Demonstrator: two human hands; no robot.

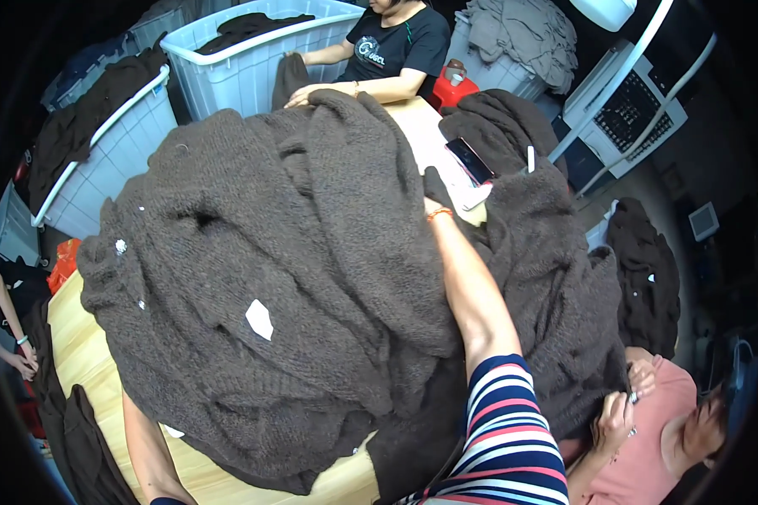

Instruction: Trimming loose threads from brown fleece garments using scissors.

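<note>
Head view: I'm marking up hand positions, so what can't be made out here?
In the head view:
- Left hand: hidden by the dark knit pile, beyond the left forearm.
- Right hand: fingers hidden by fabric.
- Co-worker at the top: head cut off by the upper edge.
- White patch on the pile: too small to tell tag from scrap.

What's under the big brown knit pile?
Under the pile, a wood table partly shows. The left forearm goes beneath; the left hand and anything else there are covered.
</note>
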